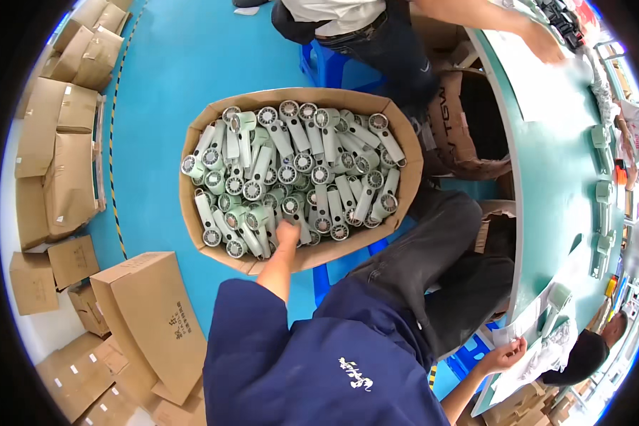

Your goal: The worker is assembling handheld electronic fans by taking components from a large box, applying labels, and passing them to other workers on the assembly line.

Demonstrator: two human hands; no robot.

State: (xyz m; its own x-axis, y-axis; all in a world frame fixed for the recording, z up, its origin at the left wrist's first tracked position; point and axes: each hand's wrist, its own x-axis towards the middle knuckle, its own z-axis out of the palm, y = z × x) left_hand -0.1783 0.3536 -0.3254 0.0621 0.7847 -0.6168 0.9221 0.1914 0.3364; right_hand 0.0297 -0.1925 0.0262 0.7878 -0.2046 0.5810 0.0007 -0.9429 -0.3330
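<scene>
A large open cardboard box [192,142] in the middle is heaped with pale green and white handheld fans [304,162]. My left hand [287,231] reaches over its near side and is closed on one handheld fan [291,206]; the fingertips are partly hidden. Off to the right, my right hand [503,356] is at the edge of the green table [539,184], fingers curled together beside a thin whitish sheet or bag [516,329]. Whatever it grips is too small to make out. Close to it on the table lies a single fan [557,298].
More fans [603,192] lie in a line along the table. A co-worker [362,28] sits beyond the box, one arm over the table. Stacked cartons [71,156] line the left side; a tall carton [149,319] stands at near left. Blue stools [323,67] are on the floor.
</scene>
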